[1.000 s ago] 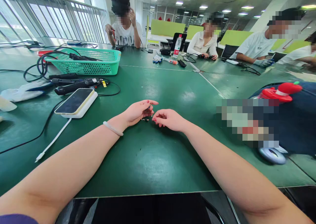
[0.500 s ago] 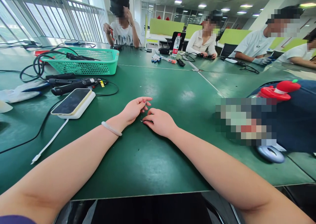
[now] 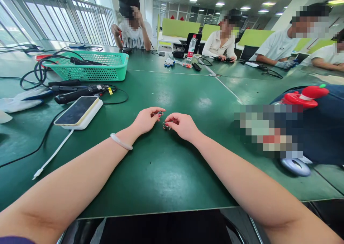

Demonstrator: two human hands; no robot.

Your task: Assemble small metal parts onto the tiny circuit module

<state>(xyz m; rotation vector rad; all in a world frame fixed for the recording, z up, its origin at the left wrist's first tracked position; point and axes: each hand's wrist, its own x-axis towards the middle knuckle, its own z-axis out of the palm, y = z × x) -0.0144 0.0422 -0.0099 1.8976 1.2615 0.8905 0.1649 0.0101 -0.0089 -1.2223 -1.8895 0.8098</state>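
Note:
My left hand [image 3: 146, 120] is over the middle of the green table [image 3: 129, 179], with thumb and fingers pinched on a small shiny metallic piece [image 3: 160, 113]. Just to its right, my right hand [image 3: 184, 125] pinches another small silver-and-dark piece [image 3: 166, 126] between thumb and forefinger, low over the tabletop. Both pieces are too small for me to tell their kind. The two hands are close together with a narrow gap between the fingertips. A pale bracelet [image 3: 120, 142] circles my left wrist.
Left of my hands are a phone on a white block [image 3: 77, 111], a white cable [image 3: 53, 154], black handheld devices [image 3: 80, 93], gloves [image 3: 24, 100] and a green basket [image 3: 96, 68]. A dark bag [image 3: 319, 129] and a blue-grey round object [image 3: 295, 167] are right. Several people sit opposite.
My right hand has moved slightly right and up, away from the left hand, and its small piece now shows more clearly. The left hand has barely moved.

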